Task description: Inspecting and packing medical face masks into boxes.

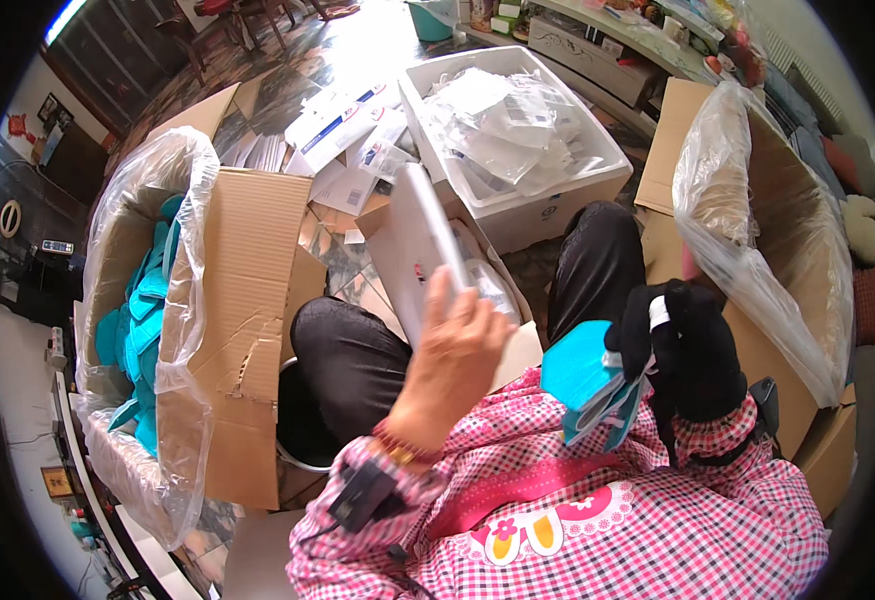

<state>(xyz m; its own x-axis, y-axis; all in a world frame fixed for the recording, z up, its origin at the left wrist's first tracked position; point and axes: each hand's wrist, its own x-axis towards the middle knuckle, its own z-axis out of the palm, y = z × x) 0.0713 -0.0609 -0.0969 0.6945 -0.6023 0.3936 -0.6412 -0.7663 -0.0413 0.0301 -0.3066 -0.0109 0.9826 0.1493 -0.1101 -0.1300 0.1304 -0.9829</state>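
My left hand [453, 345] is bare, with a red bracelet at the wrist. Its fingers are closed at the lower end of a thin white flat packet [428, 215], which stands tilted above a small open carton [383, 235] between my knees. A black glove covers my right hand [693, 350], and between its fingers is a bundle of teal flat pads [583, 370] with small white tags. The pads hang over my checked apron. More teal pads [143, 310] fill a plastic-lined cardboard box [233, 330] on my left.
A white foam box [553, 205] full of clear plastic bags [508, 125] stands ahead. Printed white packets [343, 130] lie on the floor beside it. On my right is another plastic-lined cardboard box [788, 190]. A dark bin [303, 420] sits by my left knee.
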